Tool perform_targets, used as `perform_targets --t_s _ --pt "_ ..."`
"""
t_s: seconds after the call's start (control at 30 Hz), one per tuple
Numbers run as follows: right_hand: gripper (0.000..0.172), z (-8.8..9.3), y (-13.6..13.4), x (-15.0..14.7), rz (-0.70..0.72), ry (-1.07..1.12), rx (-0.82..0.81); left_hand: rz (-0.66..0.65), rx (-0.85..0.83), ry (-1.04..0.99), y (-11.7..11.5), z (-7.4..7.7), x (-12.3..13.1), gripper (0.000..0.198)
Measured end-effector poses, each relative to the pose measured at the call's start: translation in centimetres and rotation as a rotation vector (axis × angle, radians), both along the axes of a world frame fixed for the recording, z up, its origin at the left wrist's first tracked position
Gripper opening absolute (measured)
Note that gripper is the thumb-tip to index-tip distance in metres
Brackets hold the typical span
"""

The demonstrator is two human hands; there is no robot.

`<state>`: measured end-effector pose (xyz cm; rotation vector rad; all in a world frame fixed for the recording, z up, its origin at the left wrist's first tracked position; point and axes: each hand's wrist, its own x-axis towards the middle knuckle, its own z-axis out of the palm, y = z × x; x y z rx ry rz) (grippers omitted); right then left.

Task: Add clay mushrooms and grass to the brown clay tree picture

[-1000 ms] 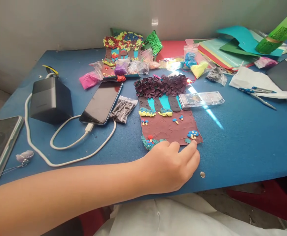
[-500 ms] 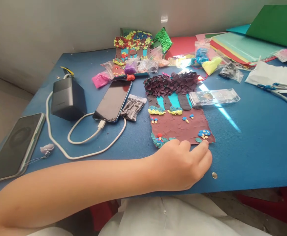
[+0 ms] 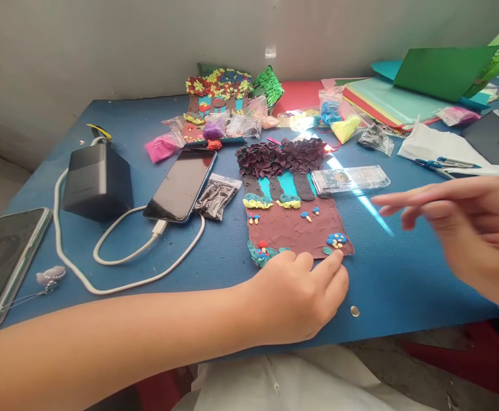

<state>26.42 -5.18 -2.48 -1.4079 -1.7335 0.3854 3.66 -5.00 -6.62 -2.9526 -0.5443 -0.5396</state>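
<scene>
A clay picture lies flat on the blue table, with dark purple leaf shapes along its top, brown trunks, and small blue-and-cream mushrooms near its lower right corner. My left hand rests at its bottom edge, fingers curled in; whatever the fingertips may hold is hidden. My right hand hovers to the right of the picture, slightly blurred. Its index finger stretches out and the others are loosely bent, with nothing visible in them. Just above the picture's right side lies a clear plastic case.
On the left are a phone on a white cable, a black box-shaped device and another phone. Clay bags, including a pink one, and a second clay picture lie behind. Scissors and coloured paper are at right.
My right hand has come into view from the right. My left hand stays at the picture's bottom edge, while the whole view has shifted, moving things leftward and slightly down.
</scene>
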Motion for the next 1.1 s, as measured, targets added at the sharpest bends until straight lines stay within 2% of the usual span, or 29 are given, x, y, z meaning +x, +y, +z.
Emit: perform_targets --t_s 0.13,0.23,0.63,0.9,1.0,1.1 --pt "0.014 -1.8 0.6 -0.6 0.095 -0.062 -0.014 0.008 -0.001 -0.026 0.0 0.1 0.0 0.031" --pt "0.026 -2.7 0.9 -0.4 0.174 -0.06 -0.082 0.02 0.008 -0.083 0.0 0.0 0.1 0.032" --pt "0.047 -2.9 0.7 -0.6 0.25 -0.178 -0.203 0.012 0.018 -0.126 0.0 -0.1 0.4 0.031" --pt "0.049 -3.1 0.5 -0.5 0.335 -0.145 -0.185 0.027 0.032 -0.153 -0.1 -0.6 0.4 0.03" --pt "0.047 -2.9 0.3 -0.3 0.268 -0.083 -0.274 0.018 0.03 -0.107 0.0 -0.4 0.4 0.03" --pt "0.041 -2.4 -0.2 0.0 0.261 0.104 -0.407 0.007 0.021 -0.102 0.1 -0.1 0.4 0.031"
